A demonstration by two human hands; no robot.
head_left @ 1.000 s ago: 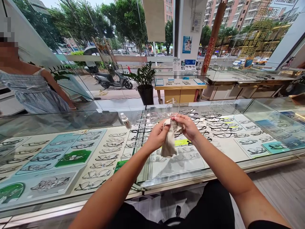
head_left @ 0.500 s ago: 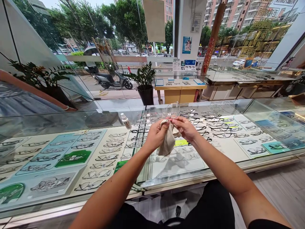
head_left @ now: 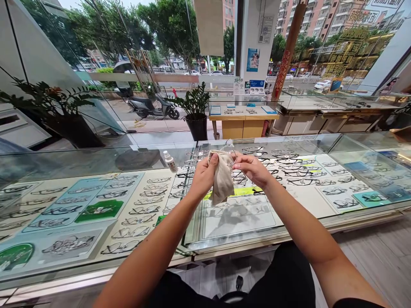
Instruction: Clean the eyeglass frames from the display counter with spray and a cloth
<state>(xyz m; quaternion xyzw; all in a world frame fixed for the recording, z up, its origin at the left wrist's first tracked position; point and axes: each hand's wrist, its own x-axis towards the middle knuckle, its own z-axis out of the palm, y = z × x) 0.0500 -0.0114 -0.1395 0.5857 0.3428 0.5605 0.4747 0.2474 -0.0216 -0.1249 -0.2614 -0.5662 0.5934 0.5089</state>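
A beige cloth (head_left: 224,182) hangs from my left hand (head_left: 204,173), whose thumb and fingers are closed on its upper part. Thin-framed eyeglasses (head_left: 239,166) are pinched in my right hand (head_left: 253,169), just right of the cloth; part of them is hidden behind the cloth and fingers. Both hands are above the glass display counter (head_left: 237,235). To the left of my left hand, a small white bottle (head_left: 170,162) stands on the glass top.
Rows of eyeglasses (head_left: 298,173) lie under the glass on both sides. Past the counter are a potted plant (head_left: 196,124) and a small display table (head_left: 242,115). A dark round shape (head_left: 138,160) shows at the counter's back left.
My left hand has moved slightly left and the cloth has opened out wider. The eyeglasses have turned and come lower, toward my right hand. At the far left, an arm has left the view.
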